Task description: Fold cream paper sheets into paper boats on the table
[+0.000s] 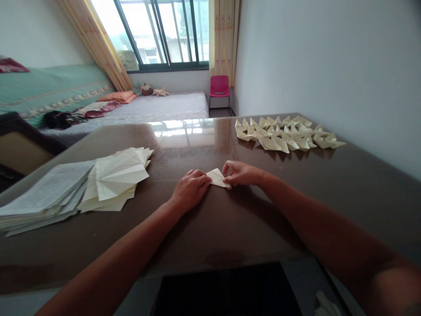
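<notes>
A small cream sheet of folded paper (217,177) lies on the brown table between my hands. My left hand (192,186) rests on the tabletop, its fingers together and their tips pressing the paper's left corner. At the right corner, my right hand (241,173) pinches the paper between thumb and curled fingers. Beyond it, to the right, stand rows of folded paper boats (279,134), several of them, with pointed ends. Over on the left lies a pile of creased, partly unfolded paper sheets (120,173).
A stack of flat printed paper (42,191) sits at the table's (184,237) left side, beside the creased sheets. The wall (329,66) runs along the right. Past the far edge are a bed (177,104) and a pink chair (219,87) under a window.
</notes>
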{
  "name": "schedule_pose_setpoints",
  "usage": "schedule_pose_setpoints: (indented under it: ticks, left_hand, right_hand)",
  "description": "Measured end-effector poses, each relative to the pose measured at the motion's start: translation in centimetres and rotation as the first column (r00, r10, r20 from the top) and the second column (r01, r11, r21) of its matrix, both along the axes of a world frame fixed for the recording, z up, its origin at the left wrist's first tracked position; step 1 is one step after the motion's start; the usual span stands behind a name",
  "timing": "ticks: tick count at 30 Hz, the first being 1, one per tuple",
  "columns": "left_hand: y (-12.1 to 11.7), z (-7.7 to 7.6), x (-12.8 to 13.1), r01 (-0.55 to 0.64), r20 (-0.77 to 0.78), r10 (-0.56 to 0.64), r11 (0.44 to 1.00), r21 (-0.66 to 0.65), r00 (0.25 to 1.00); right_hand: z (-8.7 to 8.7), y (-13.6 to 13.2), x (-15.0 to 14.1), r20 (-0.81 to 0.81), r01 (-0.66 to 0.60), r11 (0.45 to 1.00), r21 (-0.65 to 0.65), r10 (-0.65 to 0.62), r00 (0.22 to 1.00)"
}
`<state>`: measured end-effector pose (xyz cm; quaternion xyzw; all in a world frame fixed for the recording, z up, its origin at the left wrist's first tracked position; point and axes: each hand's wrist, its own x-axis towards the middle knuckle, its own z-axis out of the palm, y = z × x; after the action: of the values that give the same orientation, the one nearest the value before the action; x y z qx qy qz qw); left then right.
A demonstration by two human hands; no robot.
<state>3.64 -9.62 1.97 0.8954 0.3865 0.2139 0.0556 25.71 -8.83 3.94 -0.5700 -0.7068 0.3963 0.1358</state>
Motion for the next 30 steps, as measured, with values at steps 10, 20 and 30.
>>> schedule_pose_setpoints:
  ticks: [10,20,30]
  left_hand:
    - [-1.8,0.8,0.7,0.129,-0.093,-0.125,0.991,0.033,0.988]
    - [-1.4,-0.1,1.0,0.091,-0.034,-0.09,0.996,0.003,0.995]
    - [-0.3,-0.9,0.7,-0.089,0.094,0.089,0.996,-0.014,0.992]
  right_hand:
    - [1.9,-1.3,-0.5,0.122,-0.277,0.952,-0.127,0.293,0.948]
    - [-0.9,1.1,0.6,0.186,-0.114,0.951,0.287,0.061,0.981]
    - [-0.7,0.6,-0.3,0.008,-0.091,0.956,0.277,0.093,0.996]
